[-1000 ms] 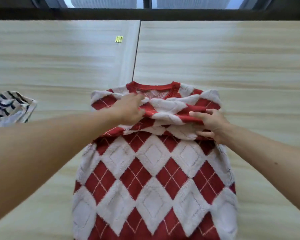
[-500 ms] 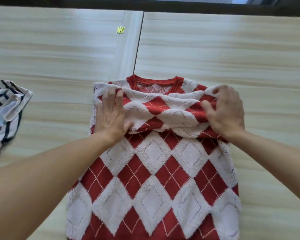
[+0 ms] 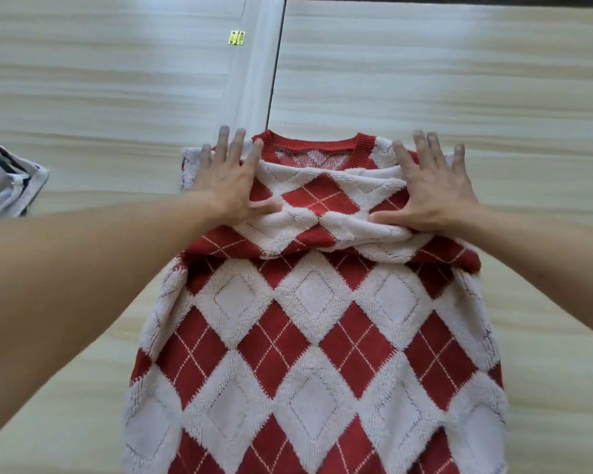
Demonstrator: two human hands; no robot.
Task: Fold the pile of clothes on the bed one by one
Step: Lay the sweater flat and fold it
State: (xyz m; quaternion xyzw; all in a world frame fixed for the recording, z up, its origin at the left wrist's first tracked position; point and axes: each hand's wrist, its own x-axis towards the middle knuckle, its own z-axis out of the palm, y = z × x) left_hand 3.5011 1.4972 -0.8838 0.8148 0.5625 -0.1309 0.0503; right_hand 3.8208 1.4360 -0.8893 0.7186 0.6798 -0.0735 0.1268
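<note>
A red and white diamond-patterned sweater (image 3: 315,336) lies flat on the pale wooden surface, its red collar (image 3: 314,145) pointing away from me. Both sleeves are folded across the chest in a band below the collar. My left hand (image 3: 231,177) presses flat on the left end of that band, fingers spread and straight. On the band's right end my right hand (image 3: 430,186) lies flat in the same way. Neither hand grips the fabric.
A crumpled white garment with dark stripes (image 3: 6,181) lies at the left edge. A dark seam (image 3: 274,63) and a small brass hinge (image 3: 237,38) split the wooden surface (image 3: 459,80) beyond the collar.
Both hands let go of the folded sleeves, slid outward and up toward the shoulders, and now lie flat with spread fingers. The view has moved closer to the sweater.
</note>
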